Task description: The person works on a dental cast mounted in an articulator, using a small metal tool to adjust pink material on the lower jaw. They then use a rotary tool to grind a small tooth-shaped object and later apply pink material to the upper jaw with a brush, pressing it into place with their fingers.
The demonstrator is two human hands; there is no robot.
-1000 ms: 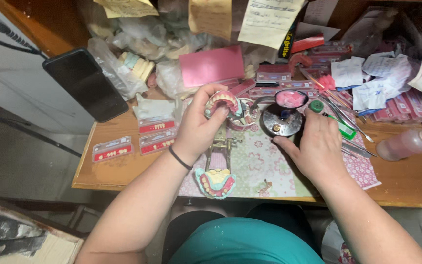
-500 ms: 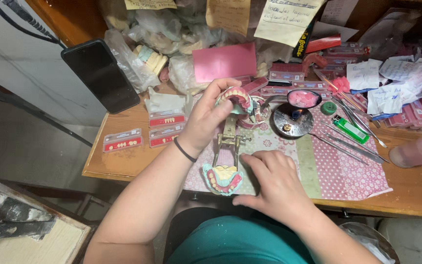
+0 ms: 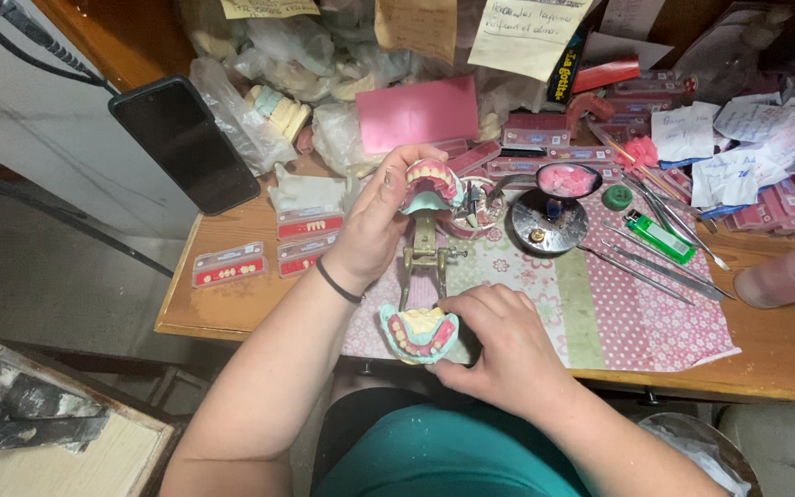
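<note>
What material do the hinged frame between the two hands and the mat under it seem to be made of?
The hinged frame looks like metal, probably brass: dull yellow with a slight shine. The mat looks like thin cloth or coated paper, matte, printed in flowered and dotted pink and green panels; which one is unclear. The left hand and right hand grip the tooth models at the frame's ends.

Cluttered wooden table (image 3: 232, 304) under patterned cloth (image 3: 600, 313), tooth cards (image 3: 228, 265).

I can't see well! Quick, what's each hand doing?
Left hand: closed on pink-and-teal upper denture model.
Right hand: closed on pink-and-teal lower denture model.
</note>
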